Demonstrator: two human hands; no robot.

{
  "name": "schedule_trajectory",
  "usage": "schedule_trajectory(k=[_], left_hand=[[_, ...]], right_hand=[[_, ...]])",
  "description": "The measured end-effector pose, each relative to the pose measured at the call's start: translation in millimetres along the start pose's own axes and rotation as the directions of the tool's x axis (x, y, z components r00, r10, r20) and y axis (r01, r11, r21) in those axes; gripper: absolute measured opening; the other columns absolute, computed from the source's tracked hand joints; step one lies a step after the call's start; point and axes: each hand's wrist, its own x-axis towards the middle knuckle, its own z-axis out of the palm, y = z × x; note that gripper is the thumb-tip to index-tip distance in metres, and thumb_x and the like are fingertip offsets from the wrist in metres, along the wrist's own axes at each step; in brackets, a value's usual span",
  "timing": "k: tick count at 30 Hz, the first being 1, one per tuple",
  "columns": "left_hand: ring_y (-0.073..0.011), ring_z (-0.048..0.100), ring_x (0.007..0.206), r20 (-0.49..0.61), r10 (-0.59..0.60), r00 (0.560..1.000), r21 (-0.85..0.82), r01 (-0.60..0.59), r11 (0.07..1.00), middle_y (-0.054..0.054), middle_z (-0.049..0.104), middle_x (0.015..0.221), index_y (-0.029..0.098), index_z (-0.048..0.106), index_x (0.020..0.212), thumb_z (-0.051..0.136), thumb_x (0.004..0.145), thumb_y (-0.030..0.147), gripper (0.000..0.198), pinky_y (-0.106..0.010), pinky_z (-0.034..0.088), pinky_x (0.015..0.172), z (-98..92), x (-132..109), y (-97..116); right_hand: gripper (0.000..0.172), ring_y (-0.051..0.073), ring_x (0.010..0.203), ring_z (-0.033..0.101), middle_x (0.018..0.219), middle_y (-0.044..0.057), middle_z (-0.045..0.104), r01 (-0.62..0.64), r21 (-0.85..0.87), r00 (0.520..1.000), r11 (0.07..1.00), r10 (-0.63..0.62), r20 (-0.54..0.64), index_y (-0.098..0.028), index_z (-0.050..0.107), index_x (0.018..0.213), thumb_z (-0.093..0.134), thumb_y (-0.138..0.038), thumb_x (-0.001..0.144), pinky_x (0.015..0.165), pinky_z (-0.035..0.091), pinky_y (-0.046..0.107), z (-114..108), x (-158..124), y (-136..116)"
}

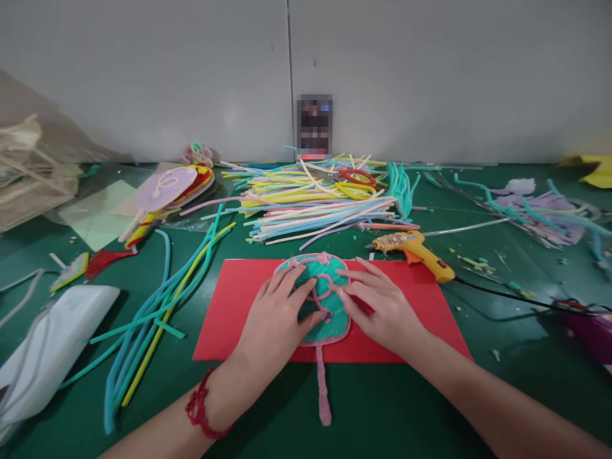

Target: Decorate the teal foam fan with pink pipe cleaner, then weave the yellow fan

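A teal fan-shaped piece (319, 271) edged with pink pipe cleaner lies on a red sheet (229, 306), its pink handle (323, 392) hanging over the sheet's near edge. My left hand (277, 319) lies flat on the fan's left side with the fingers spread. My right hand (377, 306) rests on the fan's right side, fingers stretched toward a pink loop (321, 290) at the fan's middle. Both thumbs meet near that loop. A red cord bracelet (201, 408) circles my left wrist.
A yellow glue gun (414, 250) with a black cable lies just beyond the red sheet. A heap of coloured pipe cleaners (310, 201) fills the table's back. Long teal and yellow strands (157, 306) lie at left, a white case (52, 344) further left, finished fans (169, 188) behind.
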Motion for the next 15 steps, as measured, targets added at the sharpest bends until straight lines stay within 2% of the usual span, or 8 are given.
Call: schedule_trajectory(k=[5, 10, 15], left_hand=[[-0.0308, 0.053, 0.114, -0.005, -0.006, 1.0, 0.035, 0.007, 0.999, -0.011, 0.057, 0.125, 0.018, 0.063, 0.111, 0.068, 0.075, 0.039, 0.042, -0.048, 0.051, 0.091, 0.8, -0.6, -1.2], [-0.03, 0.054, 0.114, 0.008, -0.013, 1.0, 0.052, 0.013, 0.999, -0.01, 0.058, 0.125, 0.02, 0.063, 0.109, 0.069, 0.074, 0.04, 0.041, -0.046, 0.051, 0.091, 1.0, -0.5, -2.4], [-0.0304, 0.053, 0.116, 0.021, -0.029, 0.999, 0.051, 0.028, 0.998, -0.011, 0.058, 0.125, 0.019, 0.063, 0.11, 0.071, 0.073, 0.038, 0.043, -0.047, 0.05, 0.093, 2.4, -0.9, -2.7]], right_hand=[[0.011, 0.017, 0.095, 0.065, 0.083, 0.005, 0.071, 0.031, 0.002, 0.999, 1.0, -0.031, -0.013, -0.019, 0.062, 0.082, 0.053, -0.013, 0.084, 0.101, 0.043, 0.045, 2.0, -0.3, 0.4], [0.013, 0.018, 0.095, 0.065, 0.086, 0.005, 0.071, -0.011, -0.004, 1.0, 1.0, 0.011, 0.006, -0.02, 0.063, 0.083, 0.051, -0.016, 0.086, 0.099, 0.045, 0.045, 4.4, -1.4, 0.6], [0.014, 0.018, 0.096, 0.065, 0.087, 0.005, 0.072, 0.063, -0.046, 0.995, 0.997, -0.066, -0.07, -0.02, 0.063, 0.085, 0.051, -0.013, 0.085, 0.099, 0.045, 0.044, 3.8, 0.3, -4.0]])
